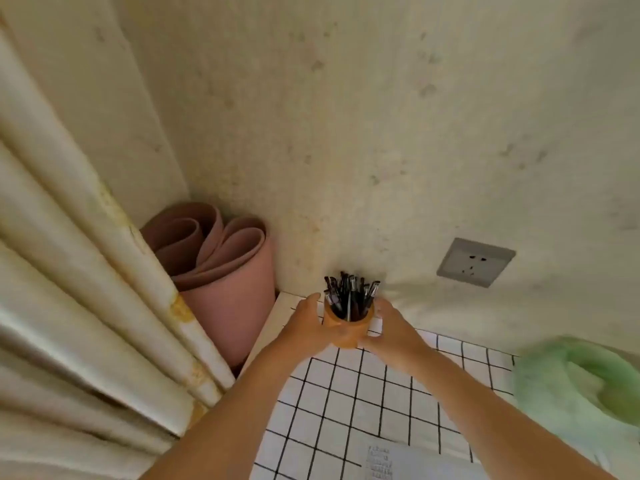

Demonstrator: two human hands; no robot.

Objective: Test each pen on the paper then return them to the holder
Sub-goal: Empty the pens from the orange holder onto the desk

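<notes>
Grid-patterned desk against stained wall: one orange holder of dark pens, your left grip and right grip both clasped round it; paper nearer you.

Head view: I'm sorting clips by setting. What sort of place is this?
Likely a home room corner: a grid-patterned table against a stained wall with a socket, a curtain at the left, a rolled mat.

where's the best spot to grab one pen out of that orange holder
Pinch an outer pen by its upper end, coming straight down from above. The pens stand roughly upright and packed together. Only their tops clear the rim of the orange holder, and the left hand and right hand cover its sides.
</notes>
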